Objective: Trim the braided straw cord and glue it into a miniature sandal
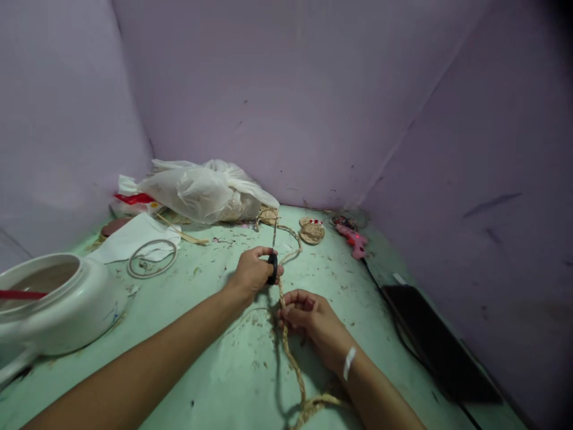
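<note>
Left hand (251, 272): grip closed around the black handle of a pair of scissors (273, 258), blade pointing away from the person. Right hand (308, 316): grip closed, pinching a braided straw rope (286, 340) just below the scissors. The rope runs from beyond the left grip, past both hands, to a coil near the person. All rest on the green worktop (215, 370). Left of the grips: wire ring (152, 258), white jar (58, 304). Right: pink glue gun (353, 239).
</note>
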Tool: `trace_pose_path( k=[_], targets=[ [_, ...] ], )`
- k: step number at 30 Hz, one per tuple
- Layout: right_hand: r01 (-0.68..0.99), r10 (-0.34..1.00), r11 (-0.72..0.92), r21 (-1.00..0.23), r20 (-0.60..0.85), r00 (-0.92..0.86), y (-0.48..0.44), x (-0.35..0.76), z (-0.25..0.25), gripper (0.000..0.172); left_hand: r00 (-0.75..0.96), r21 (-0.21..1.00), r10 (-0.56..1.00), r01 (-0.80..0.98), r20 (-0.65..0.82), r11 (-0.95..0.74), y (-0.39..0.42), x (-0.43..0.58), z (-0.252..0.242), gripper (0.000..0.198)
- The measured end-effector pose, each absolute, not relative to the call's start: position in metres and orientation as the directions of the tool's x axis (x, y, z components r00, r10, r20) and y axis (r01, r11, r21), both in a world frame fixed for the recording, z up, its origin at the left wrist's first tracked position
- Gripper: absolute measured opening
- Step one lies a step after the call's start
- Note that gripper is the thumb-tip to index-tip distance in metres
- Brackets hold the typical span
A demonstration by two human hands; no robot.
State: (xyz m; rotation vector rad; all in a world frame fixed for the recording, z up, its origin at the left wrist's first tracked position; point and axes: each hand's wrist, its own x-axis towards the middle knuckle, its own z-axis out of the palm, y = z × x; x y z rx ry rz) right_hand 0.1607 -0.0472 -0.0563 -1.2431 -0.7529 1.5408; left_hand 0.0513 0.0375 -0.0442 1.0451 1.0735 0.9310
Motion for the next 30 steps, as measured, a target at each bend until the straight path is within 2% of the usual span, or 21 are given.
trace_pose_path(
  k=[9, 17, 24, 26, 30],
  targets=[
    [-0.447, 0.963, -0.235, -0.863, -0.268, 0.010, -0.045, 0.159, -0.059, 0.035, 0.342, 0.964, 0.934, -0.197, -0.104, 0.180, 0.024, 0.048, -0.040, 0.045],
    [-0.402, 0.979, -0.189, -0.896, -0.206, -0.002, -0.047, 0.157, -0.060, 0.030, 0.322, 0.964, 0.937, -0.178, -0.133, 0.198, 0.025, 0.047, -0.036, 0.044],
    [-0.326, 0.996, -0.061, -0.944, -0.079, 0.044, -0.053, 0.156, -0.052, 0.027, 0.284, 0.977, 0.952, -0.140, -0.113, 0.158, 0.018, 0.052, -0.029, 0.037],
    [-0.330, 0.996, -0.070, -0.941, -0.084, 0.028, -0.053, 0.156, -0.053, 0.026, 0.275, 0.979, 0.956, -0.144, -0.102, 0.146, 0.020, 0.051, -0.027, 0.038],
    [-0.397, 0.982, -0.179, -0.900, -0.190, -0.012, -0.048, 0.158, -0.056, 0.025, 0.282, 0.978, 0.955, -0.156, -0.087, 0.135, 0.026, 0.044, -0.026, 0.041]
  ],
)
